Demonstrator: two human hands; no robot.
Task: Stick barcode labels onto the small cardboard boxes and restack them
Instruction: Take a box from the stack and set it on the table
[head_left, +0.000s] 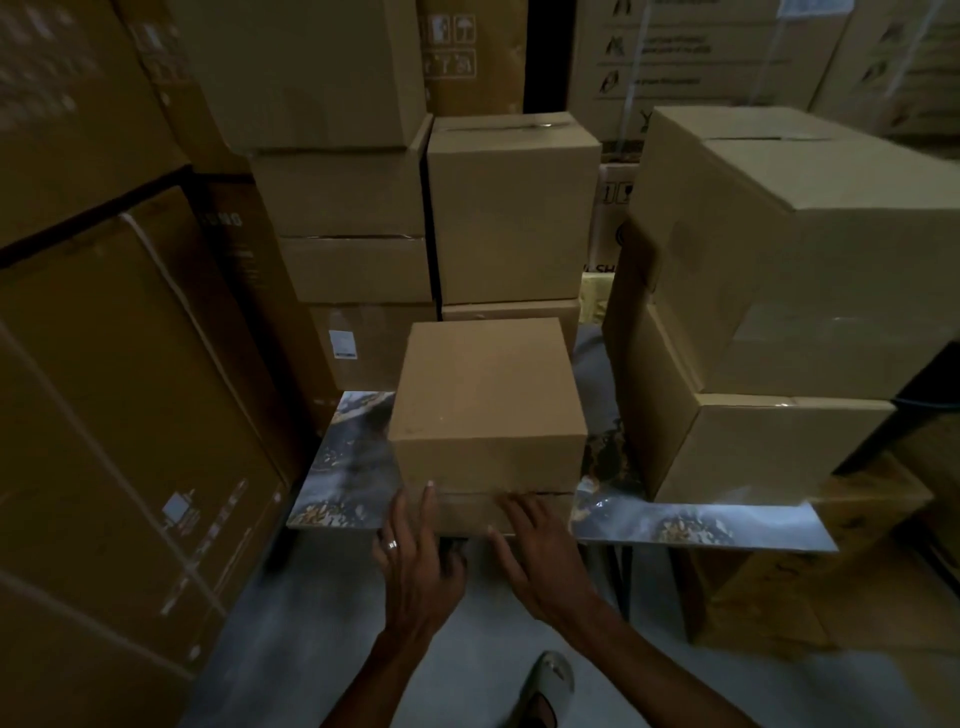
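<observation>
My left hand (415, 551) and right hand (540, 551) are both out in front of me, fingers spread and fairly straight, reaching at the near face of the lower plain brown cardboard box (488, 512) at six o'clock on the table. My left index fingertip touches that face near its left corner; my right fingertips lie on it toward the middle. Nothing is pinched or gripped, and I see no barcode label in either hand.

On top of that low box sits a taller plain brown cardboard cube (488, 405), and the two make a short stack on the glossy marbled grey table (727, 519). The stack stands right at the near edge of the table.

That is my first worry, I think: if I drag the lower box toward me with flat fingers, it may come off the edge, and the cube on top could slide or tip forward onto my arms. The cube seems to overhang the lower box slightly, so a jerk would shift it.

At three o'clock a stack of larger brown cartons (769, 332) stands close beside, so swinging a box that way risks a knock. The light is dim, so a label could go on crooked.
</observation>
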